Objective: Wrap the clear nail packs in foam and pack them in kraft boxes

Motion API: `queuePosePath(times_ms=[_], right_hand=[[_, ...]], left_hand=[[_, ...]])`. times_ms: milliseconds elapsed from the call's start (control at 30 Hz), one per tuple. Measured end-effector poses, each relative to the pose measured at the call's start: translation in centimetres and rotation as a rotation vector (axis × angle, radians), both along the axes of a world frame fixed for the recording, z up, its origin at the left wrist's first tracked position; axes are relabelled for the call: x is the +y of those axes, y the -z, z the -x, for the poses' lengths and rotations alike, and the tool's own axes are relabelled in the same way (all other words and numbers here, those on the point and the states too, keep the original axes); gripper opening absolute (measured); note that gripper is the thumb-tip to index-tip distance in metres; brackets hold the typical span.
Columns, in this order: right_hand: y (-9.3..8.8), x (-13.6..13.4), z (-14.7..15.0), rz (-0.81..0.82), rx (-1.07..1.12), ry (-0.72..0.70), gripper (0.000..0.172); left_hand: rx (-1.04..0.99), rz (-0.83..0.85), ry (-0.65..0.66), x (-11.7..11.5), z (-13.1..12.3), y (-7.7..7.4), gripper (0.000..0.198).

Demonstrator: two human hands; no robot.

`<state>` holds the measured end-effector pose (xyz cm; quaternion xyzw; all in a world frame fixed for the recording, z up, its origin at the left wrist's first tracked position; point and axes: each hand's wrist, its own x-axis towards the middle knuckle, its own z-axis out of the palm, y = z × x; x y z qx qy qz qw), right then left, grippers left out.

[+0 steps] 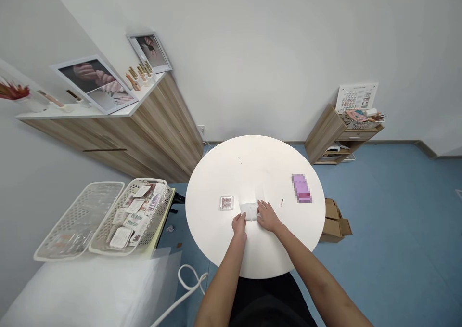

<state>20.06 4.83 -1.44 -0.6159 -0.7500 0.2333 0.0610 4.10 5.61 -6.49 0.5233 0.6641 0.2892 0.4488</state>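
On a round white table [252, 255], a thin white sheet or bag [248, 212] lies between my hands; I cannot tell which of the two it is. My left hand [239, 224] pinches its near left corner between thumb and fingers. Bent over its right edge, the fingers of my right hand [267, 216] grip it there. To the left sits a small clear case [226, 202] with rows of reddish pieces, apart from both hands. A tiny dark scrap [282, 202] lies right of my right hand.
A purple, pixelated item [301, 188] lies at the table's right. Left of the table are a white basket [94, 245] of packets and a second basket [43, 255]. A wooden cabinet [169, 139] stands behind left, a small shelf unit [327, 132] behind right, cardboard boxes [334, 226] on the floor.
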Motion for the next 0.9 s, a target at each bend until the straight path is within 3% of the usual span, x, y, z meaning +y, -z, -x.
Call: queuePosePath(times_ms=[167, 300, 400, 533, 700, 900], right_hand=[[0.6, -1.0, -0.3, -0.038, 0.041, 0.052, 0.031], [1.2, -1.7, -0.8, -0.058, 0.142, 0.007, 0.037], [1.4, -1.9, -1.3, -0.045, 0.231, -0.002, 0.037], [1.5, -2.2, -1.7, 0.015, 0.311, 0.026, 0.043], [1.8, -2.6, -2.2, -0.062, 0.339, -0.015, 0.076], [3.3, -2.8, -3.3, -0.145, 0.250, -0.175, 0.090]], left_hand=[[0.008, -0.048, 0.046, 0.5, -1.9, -2.0, 0.017], [0.095, -0.217, 0.198, -0.7, -3.2, -3.2, 0.016], [0.245, -0.374, 0.390, -1.8, -3.1, -2.9, 0.032], [0.388, -0.439, 0.565, -2.8, -2.1, -1.7, 0.053], [0.571, -0.410, 0.672, -2.3, -2.1, -1.6, 0.060], [0.661, -0.507, 0.744, -0.4, -1.7, -2.6, 0.061]])
